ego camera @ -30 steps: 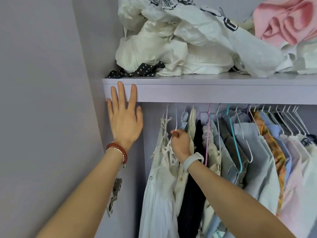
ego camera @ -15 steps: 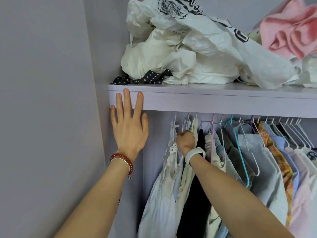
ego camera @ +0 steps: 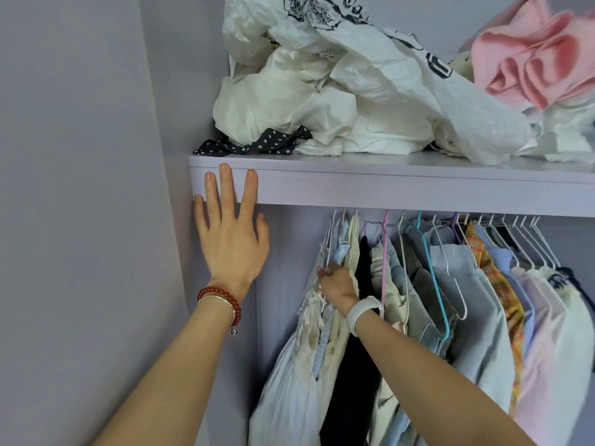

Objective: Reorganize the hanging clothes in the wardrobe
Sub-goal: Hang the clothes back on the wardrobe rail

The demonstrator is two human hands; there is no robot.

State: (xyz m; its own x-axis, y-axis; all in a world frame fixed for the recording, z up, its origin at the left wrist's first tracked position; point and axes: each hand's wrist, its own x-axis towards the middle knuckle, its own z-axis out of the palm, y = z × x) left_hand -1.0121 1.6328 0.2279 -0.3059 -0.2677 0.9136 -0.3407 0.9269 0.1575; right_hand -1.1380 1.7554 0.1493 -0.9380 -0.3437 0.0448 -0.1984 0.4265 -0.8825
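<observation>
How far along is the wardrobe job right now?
Early on, it seems. Nothing clearly looks finished: the hanging clothes crowd the rail unevenly. In hand: the right hand grips the leftmost garments, while the left hand rests flat on the shelf edge. Spacing or sorting the rest remains.

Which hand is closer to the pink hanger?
The right hand. It grips the clothes just left of the pink hanger, while the left hand rests flat on the shelf edge, farther left.
</observation>
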